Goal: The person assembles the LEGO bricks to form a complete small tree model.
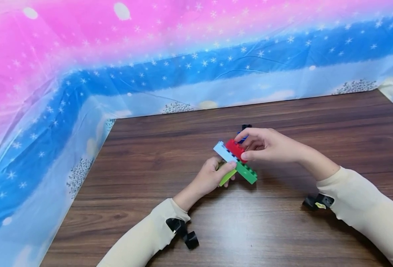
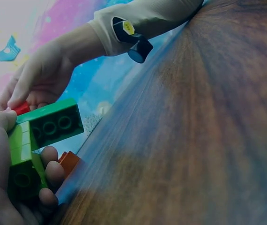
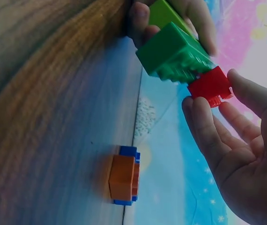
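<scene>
My left hand (image 1: 209, 176) grips a joined build of toy bricks by a lime green brick (image 1: 227, 178). Across its upper side run a light blue brick (image 1: 225, 151) and a green brick (image 1: 247, 173), end to end. A red brick (image 1: 234, 149) sits against their studs, and my right hand (image 1: 273, 145) pinches it between thumb and fingers. In the right wrist view the red brick (image 3: 210, 86) touches the studded side of the green brick (image 3: 174, 51). The left palm hides part of the lime green piece.
On the wooden table (image 1: 143, 155) behind my right hand are blue (image 1: 242, 138) and black (image 1: 246, 127) pieces, partly hidden. The right wrist view shows an orange brick (image 3: 122, 178) with blue parts on the table. A pink and blue snowflake cloth (image 1: 169, 78) borders the table.
</scene>
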Demonstrator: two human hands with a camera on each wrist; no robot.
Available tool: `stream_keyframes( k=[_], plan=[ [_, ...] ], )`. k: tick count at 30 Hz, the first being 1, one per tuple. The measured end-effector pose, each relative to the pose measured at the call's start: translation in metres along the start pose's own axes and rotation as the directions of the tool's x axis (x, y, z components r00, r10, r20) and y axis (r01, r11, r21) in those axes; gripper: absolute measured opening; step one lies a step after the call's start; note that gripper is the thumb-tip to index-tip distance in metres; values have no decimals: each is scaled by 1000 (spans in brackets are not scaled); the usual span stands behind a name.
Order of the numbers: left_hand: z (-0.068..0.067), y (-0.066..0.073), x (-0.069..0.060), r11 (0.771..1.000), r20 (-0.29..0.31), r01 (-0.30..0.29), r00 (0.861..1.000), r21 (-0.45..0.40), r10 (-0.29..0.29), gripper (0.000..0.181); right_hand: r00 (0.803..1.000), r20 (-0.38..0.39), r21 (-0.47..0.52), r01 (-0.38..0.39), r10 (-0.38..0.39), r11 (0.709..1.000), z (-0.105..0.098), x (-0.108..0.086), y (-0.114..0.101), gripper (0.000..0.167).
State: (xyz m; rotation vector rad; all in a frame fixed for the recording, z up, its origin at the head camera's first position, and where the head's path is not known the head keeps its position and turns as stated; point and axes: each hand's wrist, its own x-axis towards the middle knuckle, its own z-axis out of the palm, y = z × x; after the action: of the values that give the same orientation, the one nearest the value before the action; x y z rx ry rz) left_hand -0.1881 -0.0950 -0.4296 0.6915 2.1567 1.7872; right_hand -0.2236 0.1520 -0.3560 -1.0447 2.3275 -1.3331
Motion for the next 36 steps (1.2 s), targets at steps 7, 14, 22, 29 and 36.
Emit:
stream_keyframes(
  k=[7, 14, 22, 29, 36],
  plan=[
    [0, -1, 2, 1000, 11, -3, 1000, 0, 3, 28, 999, -35, -20, -5, 4, 1000, 5, -1, 0, 39],
    [0, -1, 1, 1000, 15, 6, 1000, -2, -6, 26, 1000, -12, -13, 7, -7, 1000, 4, -1, 3, 34],
    [1, 1, 0, 1000, 21, 24, 999, 10, -25, 29, 999, -37, -45, 15, -17, 999, 8, -2, 4, 32],
    [0, 0, 0, 999, 25, 32, 999, -3, -32, 30, 999, -43, -44, 31, -33, 999, 8, -2, 6, 33],
    [-2, -1, -1, 999, 23, 39, 999, -3, -39, 32, 999, -31, -6, 28, -29, 1000, 10, -1, 7, 33]
  ],
)
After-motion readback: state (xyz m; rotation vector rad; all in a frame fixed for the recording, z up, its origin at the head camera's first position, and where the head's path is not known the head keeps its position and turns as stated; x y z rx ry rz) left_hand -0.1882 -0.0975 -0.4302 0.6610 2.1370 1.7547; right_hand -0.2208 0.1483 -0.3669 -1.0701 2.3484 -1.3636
